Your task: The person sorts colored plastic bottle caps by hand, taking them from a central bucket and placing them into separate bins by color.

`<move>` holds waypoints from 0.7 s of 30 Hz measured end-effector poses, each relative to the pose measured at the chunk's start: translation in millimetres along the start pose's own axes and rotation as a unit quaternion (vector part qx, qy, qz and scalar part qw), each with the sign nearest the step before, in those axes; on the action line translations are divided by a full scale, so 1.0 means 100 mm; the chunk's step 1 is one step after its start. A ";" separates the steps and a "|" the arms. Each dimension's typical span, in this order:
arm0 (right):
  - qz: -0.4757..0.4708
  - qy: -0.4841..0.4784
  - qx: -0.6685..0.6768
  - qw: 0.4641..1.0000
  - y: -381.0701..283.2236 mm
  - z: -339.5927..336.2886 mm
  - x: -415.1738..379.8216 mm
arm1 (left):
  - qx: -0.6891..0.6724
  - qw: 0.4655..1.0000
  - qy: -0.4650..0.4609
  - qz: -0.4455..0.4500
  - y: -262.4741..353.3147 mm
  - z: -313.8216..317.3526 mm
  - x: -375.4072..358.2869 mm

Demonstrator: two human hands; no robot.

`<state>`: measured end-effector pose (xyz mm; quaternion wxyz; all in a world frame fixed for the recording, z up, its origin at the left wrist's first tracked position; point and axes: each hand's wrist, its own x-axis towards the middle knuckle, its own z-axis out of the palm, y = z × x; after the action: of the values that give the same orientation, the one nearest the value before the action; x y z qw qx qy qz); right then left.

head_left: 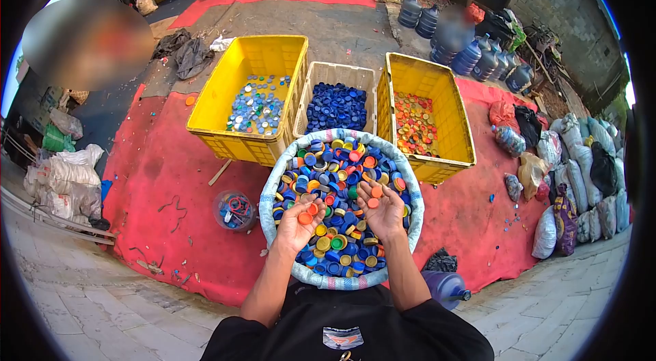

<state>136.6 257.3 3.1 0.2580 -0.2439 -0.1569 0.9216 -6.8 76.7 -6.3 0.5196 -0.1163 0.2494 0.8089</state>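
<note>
In front of me a round basket (272, 258) with a pale, fabric-wrapped rim is full of mixed bottle caps (335, 224), mainly blue, with yellow, orange and green ones. Over the left part of the heap, my left hand (298, 226) is turned palm up, its fingers curled around orange bottle caps (305, 218). My right hand (385, 214), also palm up with fingers bent, holds a couple of orange bottle caps (374, 198) near its fingertips. Some caps beneath the hands are hidden.
Beyond the basket stand a yellow crate (205, 122) with pale caps, a white crate (372, 98) with blue caps, and a yellow crate (465, 135) with orange caps. A small tub (236, 211) sits left. Sacks (577, 170) and water jugs (468, 57) line the right.
</note>
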 end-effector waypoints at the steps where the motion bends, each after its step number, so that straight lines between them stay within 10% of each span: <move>1: 0.001 0.004 0.009 1.000 0.01 -0.01 -0.04 | 0.013 1.000 0.007 -0.001 -0.04 0.04 -0.02; 21: -0.218 0.132 0.169 0.952 -1.14 -0.43 -0.39 | -0.004 0.987 -0.001 -0.161 -1.58 1.67 1.03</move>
<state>234.1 336.1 28.5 0.5088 -0.2760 -0.0125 0.8154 102.4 298.4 44.8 0.6428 -0.1560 0.2241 0.7157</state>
